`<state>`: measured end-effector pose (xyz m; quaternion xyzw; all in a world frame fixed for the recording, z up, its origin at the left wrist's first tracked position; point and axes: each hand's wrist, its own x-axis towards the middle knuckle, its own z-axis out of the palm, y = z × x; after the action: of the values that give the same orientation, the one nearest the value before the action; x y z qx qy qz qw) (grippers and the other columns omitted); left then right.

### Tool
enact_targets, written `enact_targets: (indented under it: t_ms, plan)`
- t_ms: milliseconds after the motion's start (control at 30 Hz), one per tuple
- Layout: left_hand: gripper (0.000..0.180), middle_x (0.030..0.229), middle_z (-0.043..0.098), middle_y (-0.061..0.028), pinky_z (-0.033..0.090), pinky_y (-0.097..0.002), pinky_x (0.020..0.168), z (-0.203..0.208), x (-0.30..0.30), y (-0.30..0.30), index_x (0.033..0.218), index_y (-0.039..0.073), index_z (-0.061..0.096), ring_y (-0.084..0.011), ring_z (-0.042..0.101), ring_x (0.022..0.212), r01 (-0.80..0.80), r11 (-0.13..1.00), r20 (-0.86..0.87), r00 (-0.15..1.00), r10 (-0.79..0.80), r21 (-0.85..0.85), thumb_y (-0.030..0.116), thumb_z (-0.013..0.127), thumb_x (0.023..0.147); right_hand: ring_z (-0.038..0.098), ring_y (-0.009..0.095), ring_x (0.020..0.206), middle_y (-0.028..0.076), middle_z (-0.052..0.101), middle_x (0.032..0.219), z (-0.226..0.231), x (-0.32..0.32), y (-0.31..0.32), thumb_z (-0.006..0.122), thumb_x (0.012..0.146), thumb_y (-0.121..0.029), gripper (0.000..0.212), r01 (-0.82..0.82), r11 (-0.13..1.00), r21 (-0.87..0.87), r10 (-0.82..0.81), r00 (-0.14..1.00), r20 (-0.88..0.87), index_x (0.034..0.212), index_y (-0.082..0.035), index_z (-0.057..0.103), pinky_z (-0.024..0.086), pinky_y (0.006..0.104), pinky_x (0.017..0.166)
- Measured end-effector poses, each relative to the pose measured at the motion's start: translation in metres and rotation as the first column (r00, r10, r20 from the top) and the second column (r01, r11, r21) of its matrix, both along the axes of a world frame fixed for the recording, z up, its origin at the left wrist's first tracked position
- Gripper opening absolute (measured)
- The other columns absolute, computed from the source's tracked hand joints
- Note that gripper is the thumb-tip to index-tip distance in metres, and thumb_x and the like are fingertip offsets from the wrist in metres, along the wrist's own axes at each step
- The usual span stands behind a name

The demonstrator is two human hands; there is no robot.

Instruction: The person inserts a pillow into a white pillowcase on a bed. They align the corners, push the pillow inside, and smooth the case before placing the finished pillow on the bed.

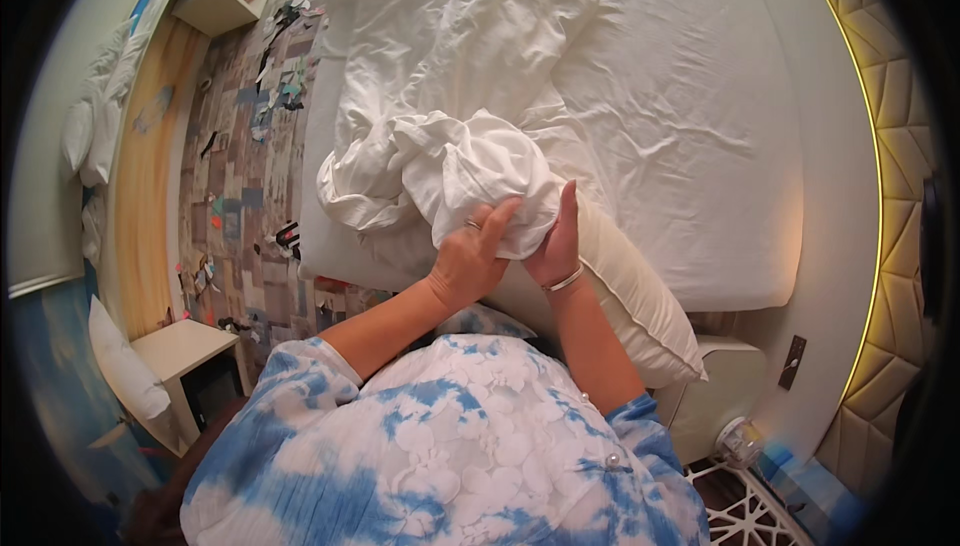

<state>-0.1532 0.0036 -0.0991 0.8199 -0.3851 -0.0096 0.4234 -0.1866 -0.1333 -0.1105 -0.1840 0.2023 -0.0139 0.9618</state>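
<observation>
A bunched white bed cloth [482,161] lies gathered in front of me at the near edge of the bed. My left hand [472,258] grips its near side, with a ring on one finger and the fingertips pressed into the folds. Against the right side of the bundle, my right hand [556,248] holds the cloth with its thumb raised; its other fingers are partly hidden by the fabric. A plump white pillow [640,296] lies beneath and beside my right forearm, its seamed edge facing right. Whether the cloth is a pillowcase or a cover, I cannot tell.
The bed [700,116] has a wrinkled white sheet, and a long crumpled cover [450,26] stretches toward its far end. Scraps litter the patterned floor [235,176] on the left. A small white side table [185,346] stands near left; a glass jar [738,441] is near right.
</observation>
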Motion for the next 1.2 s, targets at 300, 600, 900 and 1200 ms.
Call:
enact_targets:
  t_ms: [300,600,900,1200]
  plan:
    - [0.03,0.095,0.056,-0.0108,0.039,-0.0433,0.095,0.026,0.015,-0.02,0.093,0.0,0.06,-0.0294,0.057,0.092,-0.189,0.981,0.104,0.976,0.192,-0.034,0.004,0.065,0.064,0.06,0.016,0.097,0.004,0.062,0.111,0.008,0.008,0.012,0.037,0.087,-0.072,0.077,-0.282,0.959,-0.033,0.274,0.95,-0.147,0.129,-0.008,0.048,0.047,0.0297,0.089]
    - [0.038,0.112,0.05,-0.0114,0.036,-0.0436,0.105,0.007,-0.05,-0.048,0.105,0.001,0.057,-0.0305,0.05,0.109,0.11,0.992,0.198,0.976,-0.096,-0.065,-0.002,0.062,0.068,0.061,0.024,0.099,0.012,0.06,0.117,-0.025,-0.02,-0.049,0.037,0.093,-0.058,0.068,-0.325,0.927,0.186,0.316,0.946,0.075,0.134,-0.005,0.044,0.048,0.0357,0.09]
    - [0.016,0.088,0.057,-0.0166,0.047,-0.0432,0.077,-0.004,-0.07,-0.059,0.083,0.001,0.056,-0.0391,0.055,0.084,-0.291,0.955,-0.061,0.954,0.294,0.06,-0.001,0.057,0.067,0.055,0.029,0.115,0.014,0.056,0.127,-0.023,-0.017,-0.08,0.04,0.093,-0.034,0.052,-0.38,0.905,0.19,0.378,0.925,0.049,0.135,-0.002,0.043,0.042,0.0397,0.1]
    - [0.047,0.092,0.057,-0.0173,0.05,-0.0431,0.067,0.003,-0.107,-0.073,0.117,0.004,0.048,-0.0385,0.06,0.079,-0.254,0.958,-0.124,0.955,0.271,0.136,0.009,0.065,0.074,0.055,0.027,0.111,0.01,0.058,0.124,-0.033,-0.004,-0.076,0.038,0.095,-0.039,0.05,-0.372,0.914,0.164,0.376,0.927,0.007,0.133,-0.006,0.046,0.042,0.0389,0.098]
